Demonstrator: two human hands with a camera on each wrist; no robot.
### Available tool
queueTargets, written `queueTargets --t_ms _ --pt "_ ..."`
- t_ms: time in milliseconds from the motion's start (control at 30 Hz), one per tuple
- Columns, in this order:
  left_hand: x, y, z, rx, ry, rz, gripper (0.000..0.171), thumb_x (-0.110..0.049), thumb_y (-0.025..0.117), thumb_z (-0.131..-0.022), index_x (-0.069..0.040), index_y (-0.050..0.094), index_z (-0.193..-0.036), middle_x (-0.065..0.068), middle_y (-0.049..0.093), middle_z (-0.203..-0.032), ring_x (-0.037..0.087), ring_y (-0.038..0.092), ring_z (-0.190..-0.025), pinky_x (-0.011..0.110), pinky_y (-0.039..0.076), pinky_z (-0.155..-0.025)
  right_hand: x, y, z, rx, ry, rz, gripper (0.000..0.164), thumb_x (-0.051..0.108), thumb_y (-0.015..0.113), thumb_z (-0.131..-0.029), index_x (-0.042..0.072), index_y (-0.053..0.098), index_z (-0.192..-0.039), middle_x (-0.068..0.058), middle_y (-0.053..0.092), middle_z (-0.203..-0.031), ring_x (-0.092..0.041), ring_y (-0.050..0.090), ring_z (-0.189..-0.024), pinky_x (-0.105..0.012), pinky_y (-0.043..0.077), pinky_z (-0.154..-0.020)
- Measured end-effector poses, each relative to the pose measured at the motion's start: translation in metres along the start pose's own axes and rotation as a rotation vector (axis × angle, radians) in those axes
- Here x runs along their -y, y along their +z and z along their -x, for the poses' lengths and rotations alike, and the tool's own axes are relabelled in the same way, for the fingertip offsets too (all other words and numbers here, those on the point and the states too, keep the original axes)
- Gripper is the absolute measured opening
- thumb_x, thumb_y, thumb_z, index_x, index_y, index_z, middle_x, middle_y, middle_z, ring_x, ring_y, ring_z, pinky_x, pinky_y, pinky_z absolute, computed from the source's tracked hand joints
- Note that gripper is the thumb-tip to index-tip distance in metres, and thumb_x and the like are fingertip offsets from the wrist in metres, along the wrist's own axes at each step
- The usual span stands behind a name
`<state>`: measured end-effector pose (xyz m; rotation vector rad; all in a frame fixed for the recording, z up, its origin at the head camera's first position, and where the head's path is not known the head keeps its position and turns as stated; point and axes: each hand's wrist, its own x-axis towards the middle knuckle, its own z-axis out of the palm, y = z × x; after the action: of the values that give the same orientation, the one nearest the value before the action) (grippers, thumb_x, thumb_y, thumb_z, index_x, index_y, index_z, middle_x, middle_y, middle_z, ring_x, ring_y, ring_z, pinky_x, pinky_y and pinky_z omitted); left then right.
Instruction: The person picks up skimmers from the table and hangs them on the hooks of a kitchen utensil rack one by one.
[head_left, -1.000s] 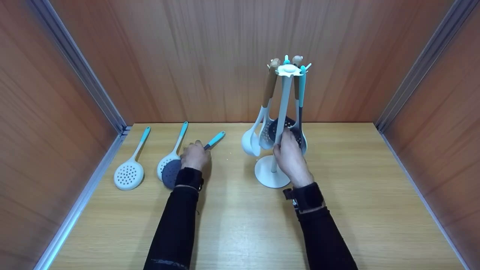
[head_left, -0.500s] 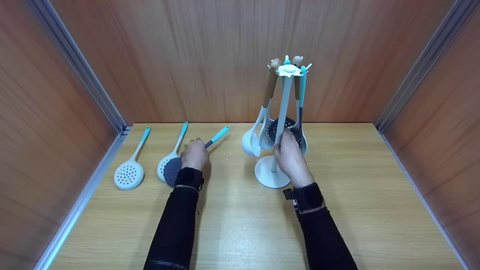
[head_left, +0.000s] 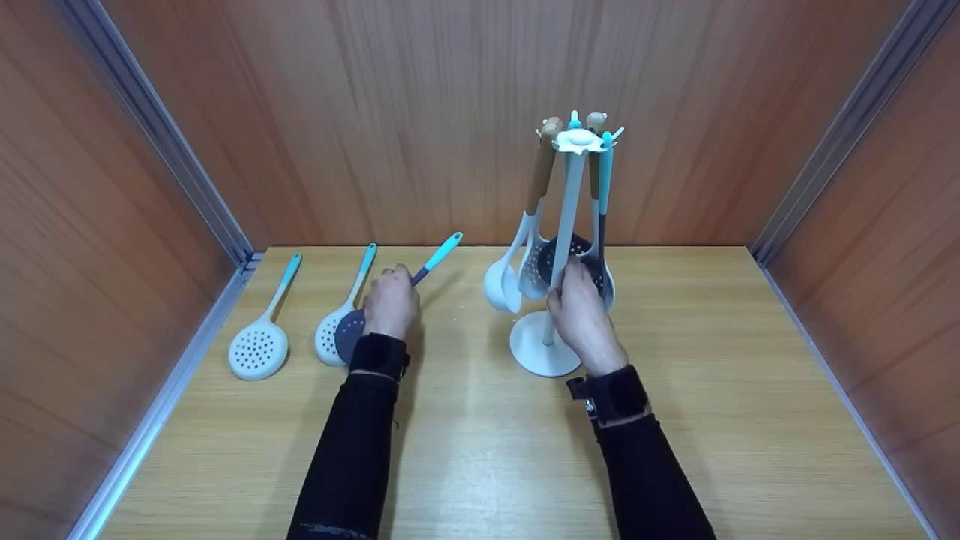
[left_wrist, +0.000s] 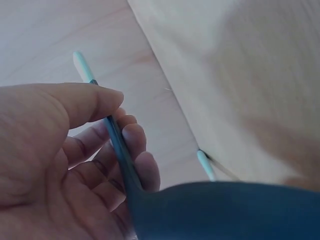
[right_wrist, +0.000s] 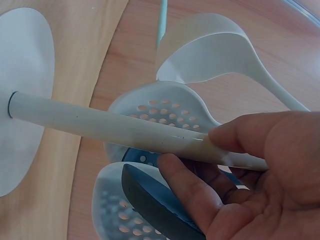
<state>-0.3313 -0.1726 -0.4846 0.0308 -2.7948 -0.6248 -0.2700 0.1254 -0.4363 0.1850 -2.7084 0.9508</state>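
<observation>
My left hand (head_left: 391,301) pinches the dark neck of a dark blue skimmer (head_left: 349,336) between thumb and fingers. Its turquoise handle (head_left: 443,249) points up and away to the right, and its round head partly overlaps a white skimmer (head_left: 327,334) in the head view. My right hand (head_left: 581,315) grips the pole of a white utensil stand (head_left: 568,217), thumb on one side and fingers on the other. From the stand hang a white ladle (right_wrist: 205,55), a white slotted spoon (right_wrist: 150,100) and several other utensils, some partly hidden behind the pole and hand.
Another white skimmer with a turquoise handle (head_left: 257,350) lies at the far left of the wooden table (head_left: 465,450). The stand's round base (head_left: 534,352) rests on the table. Wood panels (head_left: 450,112) rise at the back and both sides.
The dark blue skimmer's handle end has swung upward and its head has shifted slightly right and up, with my left hand moving a little. My right hand and the stand stay in place.
</observation>
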Motion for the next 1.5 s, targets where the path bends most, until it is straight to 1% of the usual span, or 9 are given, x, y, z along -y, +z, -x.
queueTargets --t_ms 100,367,667,767,967,1067,1167,1333,1500 --pt "-0.003 -0.002 -0.001 -0.007 0.003 0.018 0.015 -0.004 0.059 -0.098 0.004 0.064 -0.110 0.022 0.067 -0.100 0.042 0.069 -0.093 0.054 0.058 -0.073 0.000 0.000 0.000 0.001 0.006 -0.004 0.055 0.003 0.058 -0.100 -0.005 0.036 -0.149 -0.026 0.051 -0.136 -0.037 0.052 -0.132 -0.048 0.050 -0.105" --pt "-0.013 -0.009 -0.003 -0.038 0.010 0.030 0.015 -0.005 0.058 -0.100 0.002 0.064 -0.112 0.020 0.067 -0.100 0.040 0.067 -0.092 0.053 0.057 -0.075 0.000 0.000 -0.001 0.017 0.028 -0.015 0.056 0.004 0.058 -0.101 -0.003 0.035 -0.151 -0.025 0.050 -0.140 -0.037 0.052 -0.134 -0.047 0.050 -0.105" --pt "-0.025 -0.020 0.000 -0.026 0.001 0.033 0.017 -0.010 0.058 -0.102 0.000 0.062 -0.116 0.015 0.064 -0.101 0.035 0.066 -0.093 0.050 0.058 -0.077 0.000 -0.001 -0.001 0.009 0.014 -0.014 0.057 0.003 0.059 -0.101 -0.005 0.035 -0.151 -0.026 0.051 -0.138 -0.038 0.053 -0.133 -0.048 0.050 -0.106" --pt "-0.027 -0.023 0.002 -0.041 0.017 0.039 0.017 -0.011 0.059 -0.102 -0.001 0.062 -0.115 0.015 0.064 -0.101 0.036 0.067 -0.092 0.051 0.057 -0.076 0.000 -0.001 0.000 0.001 0.008 -0.011 0.056 0.003 0.059 -0.100 -0.005 0.036 -0.150 -0.026 0.051 -0.138 -0.038 0.052 -0.133 -0.048 0.049 -0.107" --pt "-0.030 -0.029 0.008 -0.121 0.096 0.059 0.016 -0.010 0.063 -0.100 0.000 0.063 -0.112 0.018 0.067 -0.100 0.039 0.069 -0.090 0.052 0.057 -0.074 0.000 0.001 0.000 -0.018 -0.002 0.007 0.051 0.003 0.059 -0.099 -0.006 0.040 -0.146 -0.027 0.053 -0.135 -0.040 0.054 -0.131 -0.050 0.050 -0.104" --pt "-0.034 -0.032 0.009 -0.143 0.119 0.074 0.016 -0.011 0.063 -0.101 0.000 0.063 -0.113 0.017 0.067 -0.099 0.038 0.069 -0.090 0.051 0.056 -0.075 -0.001 0.001 0.000 -0.022 0.000 0.009 0.051 0.003 0.059 -0.099 -0.006 0.041 -0.146 -0.027 0.053 -0.133 -0.040 0.055 -0.129 -0.050 0.050 -0.103" --pt "-0.038 -0.035 0.010 -0.149 0.121 0.076 0.017 -0.012 0.062 -0.102 0.000 0.062 -0.114 0.016 0.066 -0.098 0.036 0.068 -0.088 0.050 0.057 -0.075 -0.001 0.001 -0.001 -0.018 0.003 0.004 0.051 0.003 0.059 -0.099 -0.006 0.040 -0.146 -0.027 0.053 -0.133 -0.040 0.055 -0.129 -0.050 0.050 -0.104" --pt "-0.044 -0.041 0.013 -0.151 0.109 0.083 0.017 -0.013 0.061 -0.103 -0.002 0.062 -0.116 0.013 0.064 -0.098 0.032 0.067 -0.087 0.047 0.057 -0.074 -0.001 0.001 -0.002 0.003 0.023 -0.016 0.055 0.003 0.059 -0.100 -0.003 0.037 -0.150 -0.026 0.052 -0.138 -0.038 0.052 -0.134 -0.049 0.048 -0.108" --pt "-0.049 -0.047 0.016 -0.170 0.126 0.100 0.016 -0.013 0.060 -0.103 -0.002 0.062 -0.115 0.012 0.064 -0.098 0.030 0.066 -0.087 0.045 0.056 -0.075 -0.001 0.001 -0.002 0.015 0.032 -0.021 0.057 0.003 0.059 -0.100 -0.002 0.035 -0.152 -0.025 0.051 -0.139 -0.038 0.051 -0.135 -0.049 0.048 -0.108"
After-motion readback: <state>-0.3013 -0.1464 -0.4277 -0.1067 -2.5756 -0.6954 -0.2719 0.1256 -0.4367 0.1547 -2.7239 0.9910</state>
